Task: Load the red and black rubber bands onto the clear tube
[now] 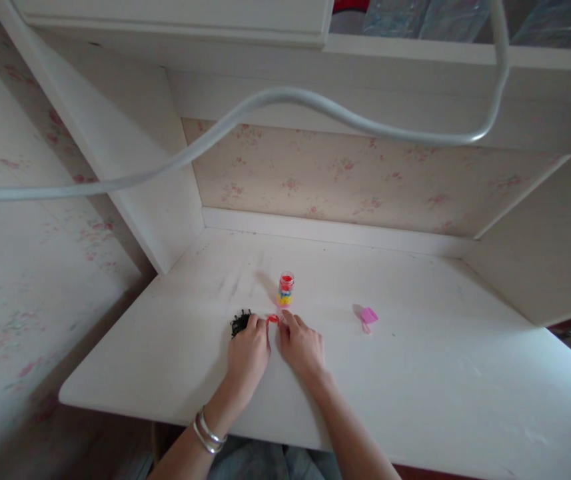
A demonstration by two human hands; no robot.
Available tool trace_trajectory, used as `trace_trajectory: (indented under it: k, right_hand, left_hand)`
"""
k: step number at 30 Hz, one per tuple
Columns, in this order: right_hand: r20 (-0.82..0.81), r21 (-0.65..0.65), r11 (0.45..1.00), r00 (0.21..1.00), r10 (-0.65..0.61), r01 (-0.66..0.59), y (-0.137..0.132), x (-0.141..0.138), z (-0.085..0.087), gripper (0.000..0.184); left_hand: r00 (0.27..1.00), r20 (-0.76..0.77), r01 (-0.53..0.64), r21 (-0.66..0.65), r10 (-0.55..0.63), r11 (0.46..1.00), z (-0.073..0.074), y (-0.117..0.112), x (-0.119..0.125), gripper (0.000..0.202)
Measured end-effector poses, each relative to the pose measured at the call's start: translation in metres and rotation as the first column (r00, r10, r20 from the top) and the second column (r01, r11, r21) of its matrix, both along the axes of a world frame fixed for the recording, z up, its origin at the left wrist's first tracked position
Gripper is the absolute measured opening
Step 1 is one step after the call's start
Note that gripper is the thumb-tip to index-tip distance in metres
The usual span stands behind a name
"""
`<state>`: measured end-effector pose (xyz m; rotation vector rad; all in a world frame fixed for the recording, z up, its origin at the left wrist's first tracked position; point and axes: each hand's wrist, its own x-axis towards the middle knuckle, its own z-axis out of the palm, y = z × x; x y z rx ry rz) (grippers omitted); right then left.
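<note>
My left hand point(251, 347) and my right hand point(302, 343) rest close together on the white desk, fingers pinched. Between their fingertips is a small red band-like piece point(272, 319), and both hands seem to grip it; its exact kind is too small to make out. Just beyond stands a small clear jar point(286, 288) without a visible lid, holding red, blue and yellow pieces in layers. A black bundle of thin looped strands point(240, 323) lies against the left hand's far side, partly hidden by it.
To the right on the desk point(425, 373) lies a pink square lid-like piece point(368, 315) with a pink loop. A thick white cable point(285, 97) crosses in front of the camera. Side panels and a shelf point(190, 27) with clear plastic items point(450, 19) enclose the desk.
</note>
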<state>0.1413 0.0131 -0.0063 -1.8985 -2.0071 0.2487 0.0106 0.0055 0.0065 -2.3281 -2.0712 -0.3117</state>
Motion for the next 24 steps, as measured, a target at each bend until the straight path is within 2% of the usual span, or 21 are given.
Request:
trace_trajectory:
  k: [8, 14, 18, 21, 24]
  right_hand:
    - [-0.059, 0.041, 0.999, 0.998, 0.014, -0.012, -0.002, 0.005, -0.005, 0.027]
    - [-0.157, 0.089, 0.996, 0.988, -0.001, 0.015, -0.002, 0.009, -0.009, 0.03]
    - [-0.308, 0.12, 0.992, 0.951, 0.004, 0.035, -0.001, 0.01, -0.011, 0.034]
    - [-0.435, 0.143, 0.987, 0.901, -0.008, 0.078, 0.002, 0.015, -0.003, 0.038]
    - [-0.476, 0.214, 0.967, 0.879, -0.022, 0.14, 0.01, 0.025, 0.019, 0.042]
  left_hand:
    - [0.996, 0.086, -0.021, 0.081, 0.014, 0.996, 0.0, -0.015, -0.018, 0.029]
    - [0.981, 0.19, 0.03, 0.057, -0.041, 0.998, -0.011, -0.039, -0.027, 0.028]
    - [0.964, 0.253, 0.062, 0.068, -0.077, 0.996, -0.02, -0.048, -0.031, 0.026]
    - [0.943, 0.312, 0.096, 0.095, -0.121, 0.991, -0.023, -0.048, -0.034, 0.024]
    - [0.916, 0.368, 0.13, 0.1, -0.157, 0.987, -0.023, -0.045, -0.036, 0.022]
